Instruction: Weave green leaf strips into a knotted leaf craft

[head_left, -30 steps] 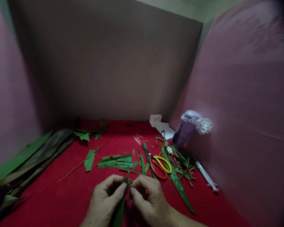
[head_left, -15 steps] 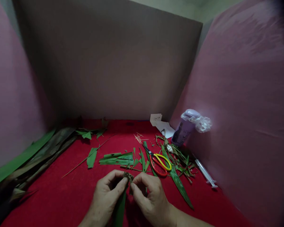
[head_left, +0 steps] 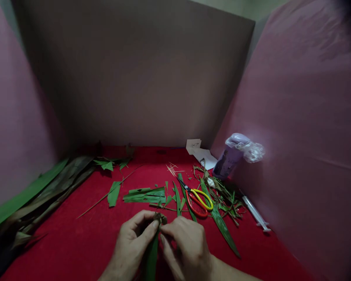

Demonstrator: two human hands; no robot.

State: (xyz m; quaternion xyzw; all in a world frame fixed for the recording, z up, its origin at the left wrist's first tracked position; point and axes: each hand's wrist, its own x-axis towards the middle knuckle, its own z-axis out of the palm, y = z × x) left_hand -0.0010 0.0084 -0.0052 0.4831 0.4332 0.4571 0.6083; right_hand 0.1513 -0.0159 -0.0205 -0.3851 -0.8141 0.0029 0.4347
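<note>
The left hand (head_left: 131, 244) is pinching a brown scrap (head_left: 158, 218) in closed fingers above the desk (head_left: 76, 249), likely steadying it for the right hand (head_left: 188, 240), whose curled fingers are meeting it, grip unclear. A leaf (head_left: 151, 259) is extending below.

red surface (head_left: 84, 242) under scissors (head_left: 187, 189), leaf strips (head_left: 144, 196), a syringe (head_left: 254, 210) and, seemingly, toothpicks (head_left: 172, 170)
</note>
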